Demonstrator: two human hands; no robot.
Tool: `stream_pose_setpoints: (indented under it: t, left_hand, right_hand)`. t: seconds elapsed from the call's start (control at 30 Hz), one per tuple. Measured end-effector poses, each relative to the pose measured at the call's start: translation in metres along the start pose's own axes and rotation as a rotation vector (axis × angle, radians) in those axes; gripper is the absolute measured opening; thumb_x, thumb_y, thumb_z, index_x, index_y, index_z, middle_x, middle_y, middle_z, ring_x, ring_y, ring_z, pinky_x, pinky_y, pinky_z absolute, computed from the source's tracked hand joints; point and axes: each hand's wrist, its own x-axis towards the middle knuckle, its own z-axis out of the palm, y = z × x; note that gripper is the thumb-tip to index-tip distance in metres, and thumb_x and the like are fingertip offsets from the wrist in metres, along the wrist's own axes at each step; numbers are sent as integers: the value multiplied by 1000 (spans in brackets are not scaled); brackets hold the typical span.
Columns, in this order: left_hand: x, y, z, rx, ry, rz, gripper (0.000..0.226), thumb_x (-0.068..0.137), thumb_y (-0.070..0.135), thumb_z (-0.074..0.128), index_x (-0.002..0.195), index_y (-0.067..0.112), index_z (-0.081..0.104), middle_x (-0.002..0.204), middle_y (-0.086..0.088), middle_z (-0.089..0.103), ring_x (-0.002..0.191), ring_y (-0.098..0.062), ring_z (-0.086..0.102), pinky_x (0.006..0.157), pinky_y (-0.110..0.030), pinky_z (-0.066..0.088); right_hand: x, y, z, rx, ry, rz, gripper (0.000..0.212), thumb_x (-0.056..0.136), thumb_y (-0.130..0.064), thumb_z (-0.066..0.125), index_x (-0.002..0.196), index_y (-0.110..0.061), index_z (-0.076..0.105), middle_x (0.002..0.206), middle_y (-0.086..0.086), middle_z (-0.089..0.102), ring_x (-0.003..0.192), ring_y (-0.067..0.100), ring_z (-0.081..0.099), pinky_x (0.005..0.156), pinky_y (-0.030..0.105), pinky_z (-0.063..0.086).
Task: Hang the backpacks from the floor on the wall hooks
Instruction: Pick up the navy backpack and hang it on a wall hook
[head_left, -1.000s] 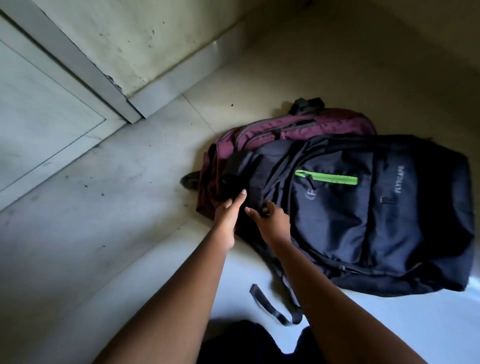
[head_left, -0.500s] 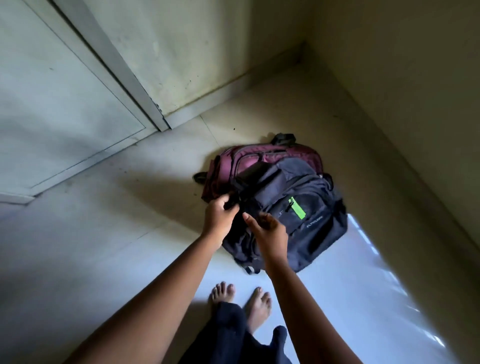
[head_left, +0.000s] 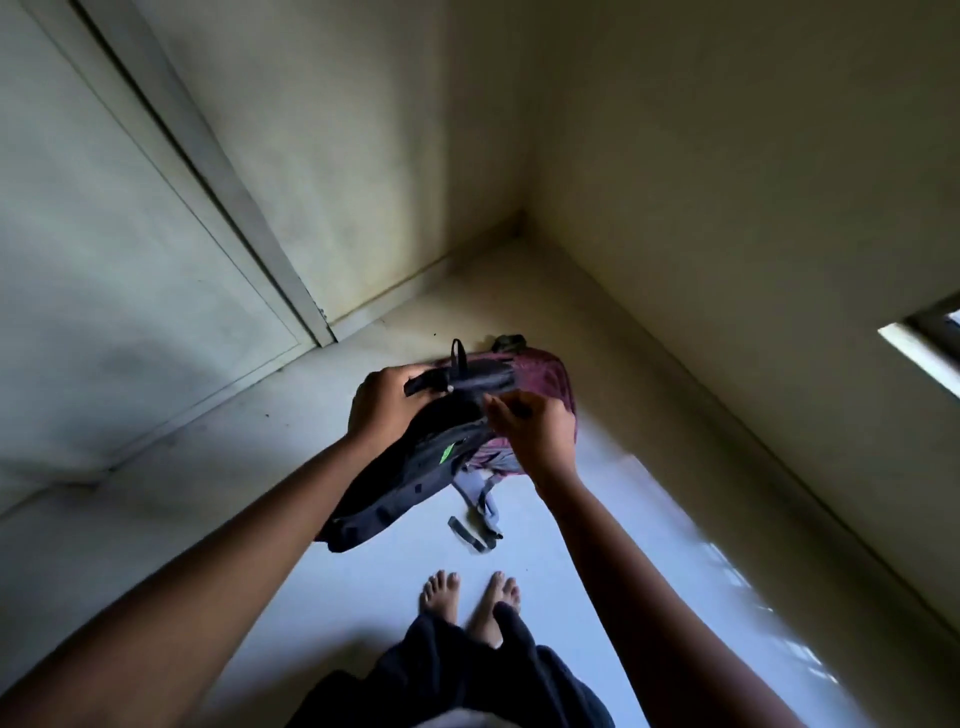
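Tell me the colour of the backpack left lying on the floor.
Maroon backpack, seen in the head view, partly hidden behind the lifted black backpack.

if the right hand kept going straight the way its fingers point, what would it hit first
Likely the top of the black backpack, which the left hand holds up; the right hand has its fingers aimed left at it. Depth is unclear.

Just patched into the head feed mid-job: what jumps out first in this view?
Dead centre, the left hand grips the top of a black backpack with a green zip accent, lifted clear of the floor, while the right hand works at its top beside it. Behind and below it, a maroon backpack lies on the floor in the corner. The person's bare feet stand on the pale floor below; no wall hooks are in view.
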Motion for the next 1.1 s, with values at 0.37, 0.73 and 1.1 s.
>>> stream_pose_setpoints:
  t: [0.37,0.73,1.1]
  left_hand:
    - [2,73,-68,-25,-184,347,34,83,-3,59,115,5,66,114,-9,69,107,-15,63,83,-4,44]
    - [33,241,-34,-21,-22,528,30,79,23,71,100,2,73,110,-11,72,106,-16,65,84,4,31]
    - [85,430,-38,-90,315,697,21,82,20,68,94,5,75,102,-10,75,99,-20,68,74,-14,41]
  right_hand:
    - [-4,-78,-75,-122,93,-331,22,82,-23,67,100,-12,73,103,7,75,89,14,68,66,10,45]
    - [56,-85,-208,-161,309,-314,18,81,-21,65,93,-14,75,96,17,74,95,29,68,80,36,53]
    - [113,-141,-382,-12,469,-474,22,79,-34,70,92,-17,76,96,7,76,95,18,68,71,16,43]
